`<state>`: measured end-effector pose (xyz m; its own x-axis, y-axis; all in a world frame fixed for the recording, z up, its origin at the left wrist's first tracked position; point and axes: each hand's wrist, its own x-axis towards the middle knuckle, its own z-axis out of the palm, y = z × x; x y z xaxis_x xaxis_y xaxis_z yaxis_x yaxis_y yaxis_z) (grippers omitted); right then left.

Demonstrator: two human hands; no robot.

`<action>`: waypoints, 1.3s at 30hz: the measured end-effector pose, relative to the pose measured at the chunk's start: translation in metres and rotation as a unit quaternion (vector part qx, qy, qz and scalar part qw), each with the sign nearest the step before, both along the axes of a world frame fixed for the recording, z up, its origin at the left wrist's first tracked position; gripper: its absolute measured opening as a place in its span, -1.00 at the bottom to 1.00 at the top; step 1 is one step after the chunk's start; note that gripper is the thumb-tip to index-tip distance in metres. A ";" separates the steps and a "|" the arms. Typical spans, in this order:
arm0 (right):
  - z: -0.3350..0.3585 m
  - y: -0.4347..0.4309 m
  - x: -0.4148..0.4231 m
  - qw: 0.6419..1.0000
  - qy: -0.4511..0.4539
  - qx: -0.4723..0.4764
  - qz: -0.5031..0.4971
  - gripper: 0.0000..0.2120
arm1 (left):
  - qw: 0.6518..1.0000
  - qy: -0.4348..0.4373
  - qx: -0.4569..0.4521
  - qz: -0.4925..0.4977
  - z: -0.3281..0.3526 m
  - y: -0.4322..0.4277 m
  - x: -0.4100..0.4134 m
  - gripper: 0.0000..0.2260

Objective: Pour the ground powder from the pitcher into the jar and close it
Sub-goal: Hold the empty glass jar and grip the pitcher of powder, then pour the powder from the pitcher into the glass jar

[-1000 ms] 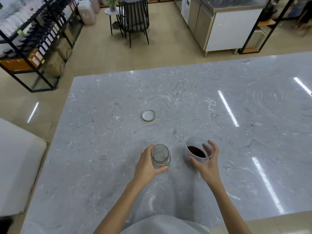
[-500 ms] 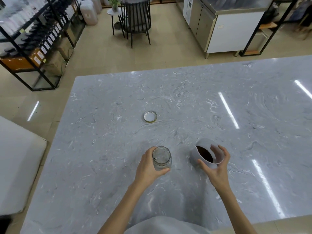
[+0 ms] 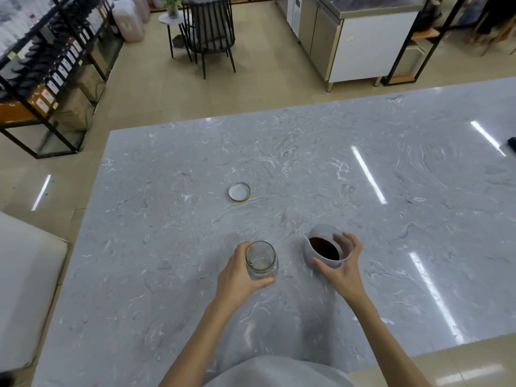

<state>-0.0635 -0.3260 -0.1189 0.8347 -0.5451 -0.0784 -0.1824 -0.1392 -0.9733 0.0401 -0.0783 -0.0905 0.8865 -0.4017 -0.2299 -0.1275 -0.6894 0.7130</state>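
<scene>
- The jar [image 3: 261, 260] stands upright on the grey marble bench [image 3: 418, 219], near the front edge, and the left hand [image 3: 240, 277] is wrapped around its left and near side, with the thumb across the front of the base.
- The pitcher [image 3: 326, 250] is just to the right of the jar, not touching it. The right hand [image 3: 342, 270] closes on it from the right and the near side: the fingers [image 3: 342, 240] curl over the far rim and the thumb presses on the near wall.
- The pitcher looks tilted toward the camera, but I cannot tell if its base is on the bench or lifted.
- The lid [image 3: 239, 192] lies alone on the bench, farther away than both hands and well apart from them, with its white inner side up.
- The jar is of clear glass, open, and almost empty; only some dark specks show inside.
- The pitcher is white with a small spout on its left rim, and inside is dark brown powder [image 3: 325, 248].
- At the right edge a dark thing [image 3: 512, 143] on the bench is cut off, and I cannot tell what it is.
- The bottom of the pitcher is hidden behind the right hand.
</scene>
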 end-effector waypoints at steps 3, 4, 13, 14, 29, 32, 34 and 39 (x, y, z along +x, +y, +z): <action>-0.004 -0.003 0.000 1.000 -0.004 -0.011 0.001 -0.01 | 1.000 0.010 0.024 -0.009 0.005 -0.001 0.007 -0.21; -0.004 -0.004 0.001 1.000 -0.005 -0.012 0.004 -0.02 | 1.000 0.008 0.029 -0.010 0.005 -0.002 0.008 -0.20; 0.013 -0.016 0.004 0.999 -0.033 -0.019 0.008 -0.03 | 1.000 0.008 -0.023 -0.001 0.010 -0.010 0.007 -0.22; 0.011 -0.014 0.001 0.999 -0.031 -0.023 0.015 -0.04 | 1.000 0.006 -0.028 0.001 0.011 -0.011 0.006 -0.23; 0.183 -0.051 0.054 0.972 -0.040 -0.195 0.126 -0.15 | 0.994 -0.102 0.008 -0.031 0.121 -0.043 0.040 -0.21; 0.252 -0.056 0.069 0.940 -0.042 -0.292 0.173 -0.17 | 0.988 -0.153 0.023 -0.027 0.160 -0.053 0.053 -0.16; 0.294 -0.056 0.076 0.911 -0.031 -0.360 0.199 -0.19 | 0.983 -0.182 0.019 -0.015 0.183 -0.057 0.058 -0.18; 0.370 -0.046 0.095 0.832 -0.023 -0.495 0.249 -0.24 | 0.975 -0.222 0.010 0.000 0.229 -0.067 0.063 -0.23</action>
<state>0.0315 -0.3724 0.2512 0.9662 0.0914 0.2411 0.1725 -0.9242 -0.3408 0.1028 -0.1449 0.1387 0.9002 -0.4017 0.1679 -0.4206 -0.7023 0.5743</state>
